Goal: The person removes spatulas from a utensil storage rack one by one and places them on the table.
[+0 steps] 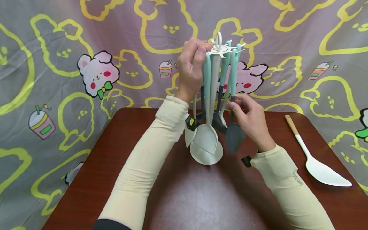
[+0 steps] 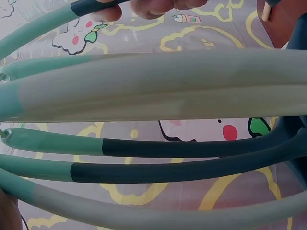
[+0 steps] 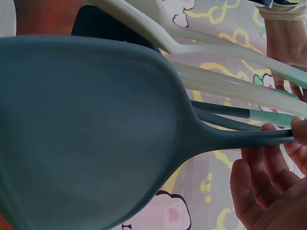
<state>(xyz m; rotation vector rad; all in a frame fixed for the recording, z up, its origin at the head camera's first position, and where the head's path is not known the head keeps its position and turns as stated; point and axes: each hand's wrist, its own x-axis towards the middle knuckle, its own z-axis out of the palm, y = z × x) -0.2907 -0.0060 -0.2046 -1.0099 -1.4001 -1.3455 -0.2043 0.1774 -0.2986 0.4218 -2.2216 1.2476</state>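
A white utensil rack [image 1: 213, 92] stands upright on the table, its round base [image 1: 206, 158] showing below. Kitchen tools with mint handles hang from its top ring. My left hand [image 1: 192, 68] holds the ring's left side, thumb toward me. Lower on the right, my right hand [image 1: 250, 115] pinches the shaft of a dark blue-grey turner [image 1: 234, 138] between thumb and fingers. That turner's broad blade [image 3: 91, 124] fills much of the right wrist view. Its handle top is at the ring; whether it sits on a hook I cannot tell. A pale turner [image 1: 205, 138] hangs in front.
On the table's right lies a white spatula [image 1: 320, 169] with a wooden handle. The brown table [image 1: 115, 143] ends at a patterned cloth [image 1: 129, 32] behind the rack. Other dark and pale tools hang close together around the pole.
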